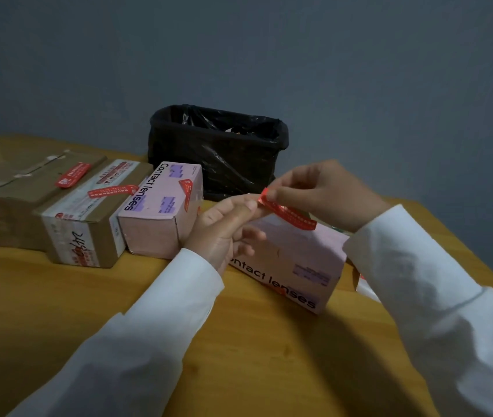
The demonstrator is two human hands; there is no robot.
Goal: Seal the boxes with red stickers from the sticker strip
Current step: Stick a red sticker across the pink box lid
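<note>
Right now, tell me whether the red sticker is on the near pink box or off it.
Off. Both the left hand and right hand pinch the red sticker above the near pink box.

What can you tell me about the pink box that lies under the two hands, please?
The pink box is a long cardboard carton printed with "Contact lenses" in dark letters and a small grey label. It lies flat on the wooden table, turned at an angle, apart from the row of three boxes on the left. Its top flap looks slightly raised. A red sticker is held above its far edge, pinched by the left hand and the right hand. Whether the sticker already touches the box cannot be told.
</note>
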